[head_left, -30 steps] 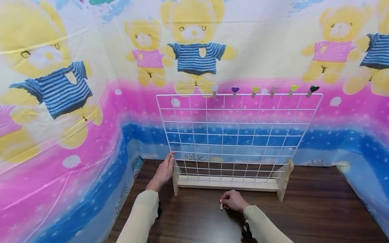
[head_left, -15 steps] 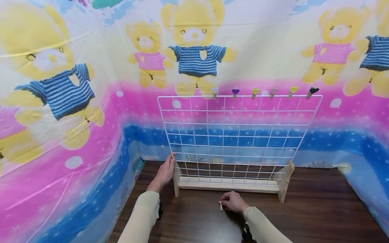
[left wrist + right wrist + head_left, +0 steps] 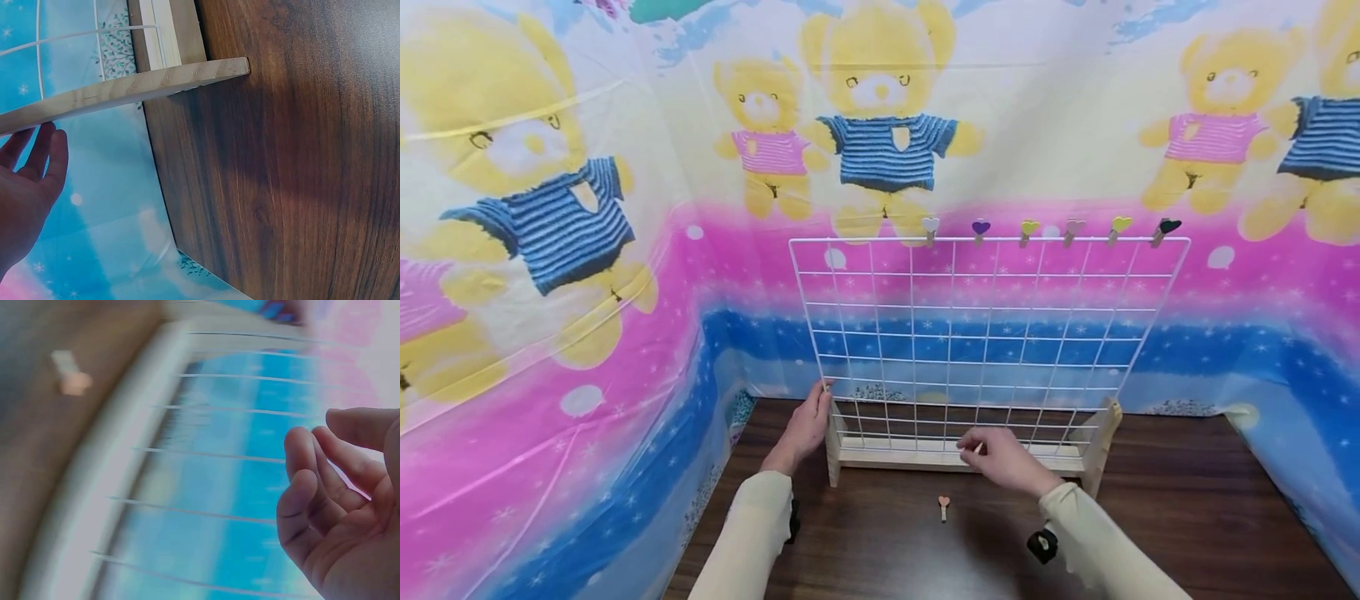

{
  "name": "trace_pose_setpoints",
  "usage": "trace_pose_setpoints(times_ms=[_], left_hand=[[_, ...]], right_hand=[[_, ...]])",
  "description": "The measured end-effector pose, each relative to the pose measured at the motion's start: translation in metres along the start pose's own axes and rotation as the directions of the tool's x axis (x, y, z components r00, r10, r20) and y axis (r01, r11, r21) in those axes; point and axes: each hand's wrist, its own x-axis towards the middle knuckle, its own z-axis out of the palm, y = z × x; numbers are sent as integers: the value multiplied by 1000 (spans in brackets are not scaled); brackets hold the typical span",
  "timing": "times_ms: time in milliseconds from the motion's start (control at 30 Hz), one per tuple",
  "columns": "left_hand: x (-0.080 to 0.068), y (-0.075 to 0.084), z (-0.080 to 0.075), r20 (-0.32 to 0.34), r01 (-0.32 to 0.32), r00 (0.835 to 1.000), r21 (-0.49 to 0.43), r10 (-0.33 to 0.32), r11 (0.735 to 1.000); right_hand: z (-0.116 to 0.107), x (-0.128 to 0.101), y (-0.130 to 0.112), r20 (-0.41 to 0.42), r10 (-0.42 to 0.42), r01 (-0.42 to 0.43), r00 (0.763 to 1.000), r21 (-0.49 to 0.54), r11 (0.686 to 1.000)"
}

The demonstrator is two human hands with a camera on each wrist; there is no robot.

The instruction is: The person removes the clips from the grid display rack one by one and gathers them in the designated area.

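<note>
Fingers of the right hand (image 3: 1003,460) curve loosely, pinching nothing, before the white wire-grid rack (image 3: 950,337); the left hand (image 3: 805,429) rests nearly straight fingers against its pale wooden upright (image 3: 832,452). In front of the rack lies a small wooden peg with an orange heart (image 3: 943,508), probably light, stiff and best pinched by its sides. Beneath the rack, the dark wood-grain tabletop (image 3: 880,550) looks smooth; behind it hangs bear-printed cloth (image 3: 1037,108).

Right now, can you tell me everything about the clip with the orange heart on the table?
The small, pale clip with an orange heart looks wooden, like a clothespin. It lies on the brown, wood-patterned table, on the near side of the pale wooden stand. Its heart end points toward the stand, its slim body away. Only the table touches it; tiny details don't show.
</note>
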Motion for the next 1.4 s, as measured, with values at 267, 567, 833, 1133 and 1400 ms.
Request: trace_pose_setpoints(times_ms=[267, 567, 833, 1133, 1400], left_hand=[[0, -5, 0, 27, 40, 999, -14, -40, 999], [0, -6, 2, 1, 29, 1000, -1, -29, 1000], [0, -8, 3, -2, 30, 1000, 0, -30, 1000], [1, -5, 2, -7, 28, 1000, 8, -28, 1000], [2, -4, 1, -32, -9, 999, 20, 10, 1000]], right_hand=[[-81, 12, -87, -83, -145, 142, 986, -49, 989], [-154, 43, -175, -326, -358, 326, 875, -150, 933], [-174, 80, -211, -417, -315, 260, 852, -185, 948], [-180, 106, -213, -351, -146, 111, 925, -118, 987], [-184, 112, -214, -361, -71, 72, 930, -11, 997]])
